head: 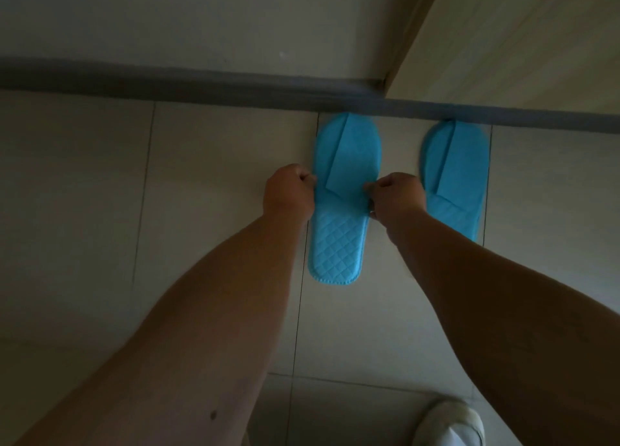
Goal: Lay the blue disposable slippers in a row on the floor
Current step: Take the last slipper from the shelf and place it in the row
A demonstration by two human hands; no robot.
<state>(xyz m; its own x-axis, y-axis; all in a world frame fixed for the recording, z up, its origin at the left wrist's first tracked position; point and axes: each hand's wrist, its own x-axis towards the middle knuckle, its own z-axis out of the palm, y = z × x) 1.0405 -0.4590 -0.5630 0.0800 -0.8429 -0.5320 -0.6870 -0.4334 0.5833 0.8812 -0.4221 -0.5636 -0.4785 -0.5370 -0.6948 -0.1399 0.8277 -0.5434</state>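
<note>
Lying flat on the tiled floor [218, 163], the nearer blue slipper [339, 241] sat directly between our two hands, its toe end touching the grey baseboard [201, 83] and its quilted heel pointing back toward us. Our left hand [288, 194] was curled closed at the slipper's left edge, fingertips pinching the rim about midway along. Our right hand [396, 195] was likewise curled, pinching the right edge near the lower corner of the folded upper strap. Both hands met the slipper at about the same level, one on each side. A second blue slipper [453, 173] lay just to the right of our right hand, parallel to the first, toe also at the baseboard, with a gap of tile between the two. We could see a white shoe [449, 425] near the bottom right, well apart from both slippers
</note>
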